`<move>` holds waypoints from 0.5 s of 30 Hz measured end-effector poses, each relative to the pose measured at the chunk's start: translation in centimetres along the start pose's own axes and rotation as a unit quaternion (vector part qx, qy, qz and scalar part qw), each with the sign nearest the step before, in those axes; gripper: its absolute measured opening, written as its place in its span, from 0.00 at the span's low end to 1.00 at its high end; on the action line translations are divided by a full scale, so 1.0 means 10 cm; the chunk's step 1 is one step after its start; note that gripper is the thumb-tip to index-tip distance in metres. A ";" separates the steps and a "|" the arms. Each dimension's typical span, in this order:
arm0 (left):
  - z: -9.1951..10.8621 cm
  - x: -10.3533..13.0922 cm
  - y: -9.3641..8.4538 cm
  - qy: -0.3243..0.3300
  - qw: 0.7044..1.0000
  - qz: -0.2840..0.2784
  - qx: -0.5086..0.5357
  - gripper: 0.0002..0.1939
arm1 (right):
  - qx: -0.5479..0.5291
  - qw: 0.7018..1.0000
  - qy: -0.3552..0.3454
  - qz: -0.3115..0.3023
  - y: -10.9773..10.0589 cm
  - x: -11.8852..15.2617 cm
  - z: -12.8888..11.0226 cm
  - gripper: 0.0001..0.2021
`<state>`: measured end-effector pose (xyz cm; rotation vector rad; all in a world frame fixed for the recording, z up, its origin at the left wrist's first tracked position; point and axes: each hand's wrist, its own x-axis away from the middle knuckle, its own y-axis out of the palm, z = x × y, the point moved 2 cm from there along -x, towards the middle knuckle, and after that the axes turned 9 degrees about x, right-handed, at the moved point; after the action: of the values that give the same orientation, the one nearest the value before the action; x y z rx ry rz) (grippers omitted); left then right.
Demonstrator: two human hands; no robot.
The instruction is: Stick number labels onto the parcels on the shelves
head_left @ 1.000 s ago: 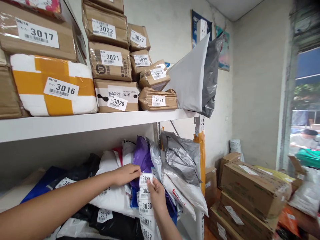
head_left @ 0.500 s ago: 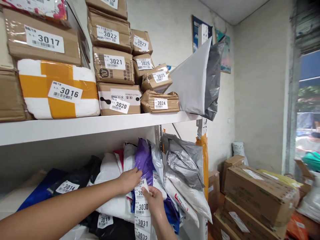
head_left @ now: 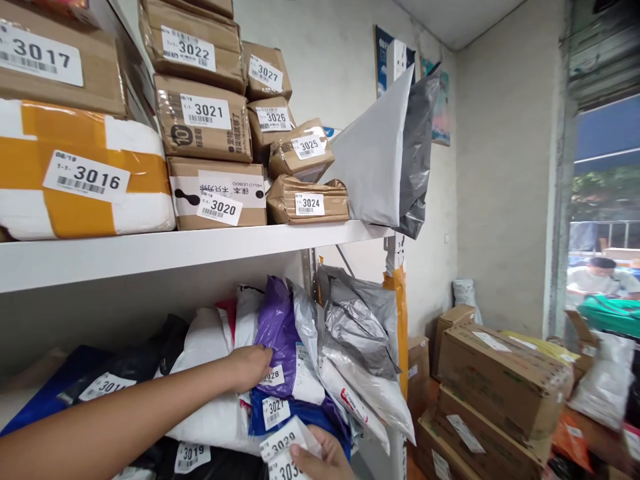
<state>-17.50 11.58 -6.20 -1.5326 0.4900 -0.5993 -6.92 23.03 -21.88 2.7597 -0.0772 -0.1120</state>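
My left hand (head_left: 250,368) is at the purple plastic mailer bag (head_left: 278,327) on the lower shelf, its fingers closed against the bag's front beside a white label (head_left: 273,376) ending in 028. Part of that label is hidden by the fingers. Lower down, my right hand (head_left: 327,457) pinches a strip of printed number labels (head_left: 283,448), with 3029 uppermost and the strip running out of the frame below. Between the hands, a blue bag (head_left: 300,412) carries a 3027 label (head_left: 276,411).
Numbered cardboard boxes (head_left: 203,120) and an orange-taped white parcel (head_left: 80,177) fill the upper shelf (head_left: 200,245). Grey bags (head_left: 360,320) lean near the taped post (head_left: 397,320). Stacked cartons (head_left: 505,380) stand on the right. A person (head_left: 600,275) is visible beyond the opening.
My right hand has pulled the label strip down and away from the purple bag. The 028 label now lies on the bag, apart from the strip. The view has shifted slightly right.
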 end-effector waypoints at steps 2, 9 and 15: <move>0.06 -0.09 -0.17 -0.007 0.999 0.045 -0.005 0.26 | 0.028 0.997 -0.056 0.041 -0.18 0.02 -0.06 0.18; 0.38 -0.57 -0.41 0.308 0.949 0.015 0.061 0.10 | 0.020 0.994 -0.100 0.042 -0.42 -0.06 -0.34 0.18; 0.11 -0.49 -0.22 0.323 0.938 -0.039 0.115 0.10 | 0.027 0.982 -0.149 0.114 -0.52 -0.06 -0.58 0.19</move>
<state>-20.67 15.64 -4.40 -1.1113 0.8241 -1.1924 -6.83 30.02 -18.36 2.7414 -0.4807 -0.4656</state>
